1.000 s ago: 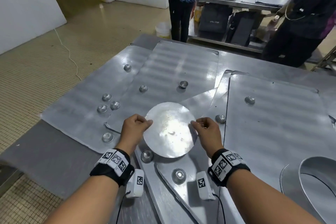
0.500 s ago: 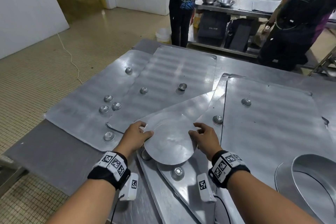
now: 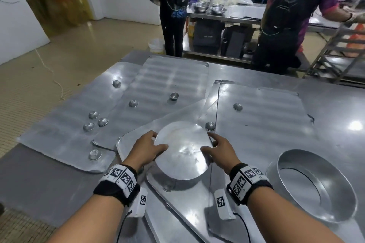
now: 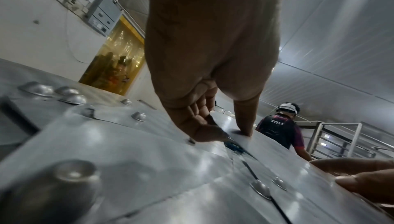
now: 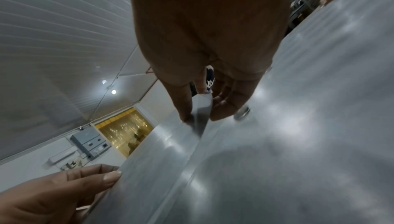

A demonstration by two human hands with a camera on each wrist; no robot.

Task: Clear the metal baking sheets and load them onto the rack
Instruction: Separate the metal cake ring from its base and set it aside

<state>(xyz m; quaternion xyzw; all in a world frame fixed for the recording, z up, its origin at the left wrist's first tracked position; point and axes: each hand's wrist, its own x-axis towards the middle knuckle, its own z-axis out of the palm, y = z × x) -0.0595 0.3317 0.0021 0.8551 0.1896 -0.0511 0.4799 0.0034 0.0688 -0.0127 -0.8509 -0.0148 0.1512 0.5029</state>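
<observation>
A round metal pan point(image 3: 181, 154) sits upside down between my hands, over the overlapping flat baking sheets point(image 3: 262, 124). My left hand point(image 3: 160, 140) grips its left rim, thumb on top and fingers under the edge, as the left wrist view shows point(image 4: 213, 133). On the right rim, my right hand point(image 3: 207, 142) pinches the same way point(image 5: 200, 113). The pan's near wall shows above an angled sheet point(image 3: 138, 132). Small metal moulds point(image 3: 93, 115) lie scattered on the sheets.
A large shiny ring pan point(image 3: 316, 189) lies on the table at the right. The tray rack point(image 3: 335, 51) stands at the far right, beside a person in a dark apron point(image 3: 286, 16). Other people stand at a back counter with bowls point(image 3: 207, 8).
Held by both hands, the round pan has come a little nearer to me and its near wall now shows. Both thumbs have slid onto its top. The head view has lifted.
</observation>
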